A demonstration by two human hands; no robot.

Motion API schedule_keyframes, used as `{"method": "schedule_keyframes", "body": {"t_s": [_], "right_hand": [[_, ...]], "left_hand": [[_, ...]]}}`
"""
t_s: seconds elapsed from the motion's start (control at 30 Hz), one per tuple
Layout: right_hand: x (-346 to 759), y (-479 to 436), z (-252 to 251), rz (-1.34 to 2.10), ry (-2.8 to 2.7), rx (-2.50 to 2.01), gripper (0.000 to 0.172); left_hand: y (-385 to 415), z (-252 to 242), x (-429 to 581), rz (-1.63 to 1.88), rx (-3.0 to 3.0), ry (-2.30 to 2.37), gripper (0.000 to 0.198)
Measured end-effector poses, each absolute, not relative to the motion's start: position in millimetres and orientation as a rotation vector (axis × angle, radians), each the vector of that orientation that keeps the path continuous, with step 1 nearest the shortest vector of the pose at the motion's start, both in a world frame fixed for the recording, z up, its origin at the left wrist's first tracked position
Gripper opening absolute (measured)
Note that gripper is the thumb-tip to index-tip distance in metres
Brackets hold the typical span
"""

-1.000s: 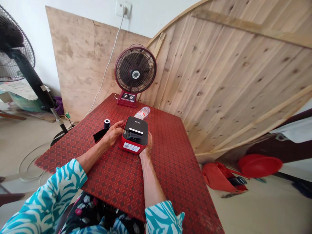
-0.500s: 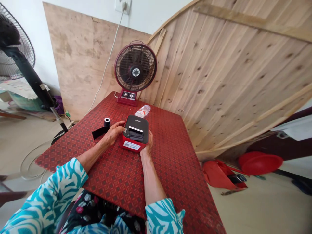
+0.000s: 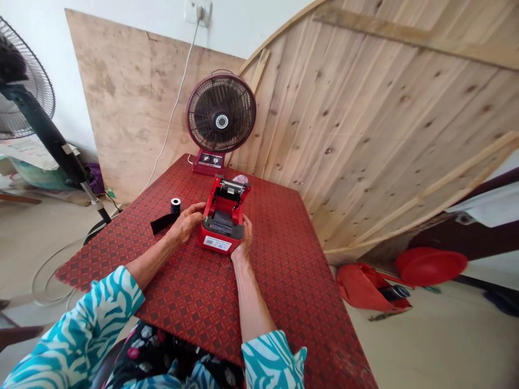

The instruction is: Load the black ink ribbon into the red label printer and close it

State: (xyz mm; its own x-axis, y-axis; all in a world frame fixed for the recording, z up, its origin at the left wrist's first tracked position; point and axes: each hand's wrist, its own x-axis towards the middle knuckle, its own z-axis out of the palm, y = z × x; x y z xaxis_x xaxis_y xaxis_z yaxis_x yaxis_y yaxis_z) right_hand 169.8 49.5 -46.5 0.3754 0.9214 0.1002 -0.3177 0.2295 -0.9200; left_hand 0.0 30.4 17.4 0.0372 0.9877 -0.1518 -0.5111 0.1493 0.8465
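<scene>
"Where are the hands?"

"The left hand (image 3: pixel 186 222) curls closely around the left side of a boxy red plastic label printer (image 3: pixel 219 240); the right hand (image 3: pixel 244 240) cups its right side, so the printer sits held between them on the table; its hinged red lid (image 3: pixel 227 189) stands raised, just ahead of the fingers, above a dark compartment (image 3: pixel 221 221)."

"What could go wrong?"

"If either hand slips, the raised lid could drop or the printer could tip; a knock from the left hand could also roll the small black spool (image 3: pixel 175 205) just beyond it, and the limp black strip (image 3: pixel 164 223) beside that could get dragged along."

"What stands in the way?"

"Past the lid, a plastic bottle (image 3: pixel 241 179) sits mostly hidden; farther from the hands stands a maroon desk fan (image 3: pixel 221 113), and a red patterned tablecloth (image 3: pixel 263 302) lies beneath them all."
</scene>
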Motion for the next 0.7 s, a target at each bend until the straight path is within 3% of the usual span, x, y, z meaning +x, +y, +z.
{"method": "schedule_keyframes", "body": {"t_s": [0.37,0.7], "right_hand": [[164,49,-43,1.026,-0.676,-0.960,0.045],[162,52,-42,1.039,-0.708,-0.940,0.043]], "left_hand": [[29,22,-2,1.314,0.791,0.902,0.055],[36,64,-12,1.278,1.476,1.173,0.042]]}}
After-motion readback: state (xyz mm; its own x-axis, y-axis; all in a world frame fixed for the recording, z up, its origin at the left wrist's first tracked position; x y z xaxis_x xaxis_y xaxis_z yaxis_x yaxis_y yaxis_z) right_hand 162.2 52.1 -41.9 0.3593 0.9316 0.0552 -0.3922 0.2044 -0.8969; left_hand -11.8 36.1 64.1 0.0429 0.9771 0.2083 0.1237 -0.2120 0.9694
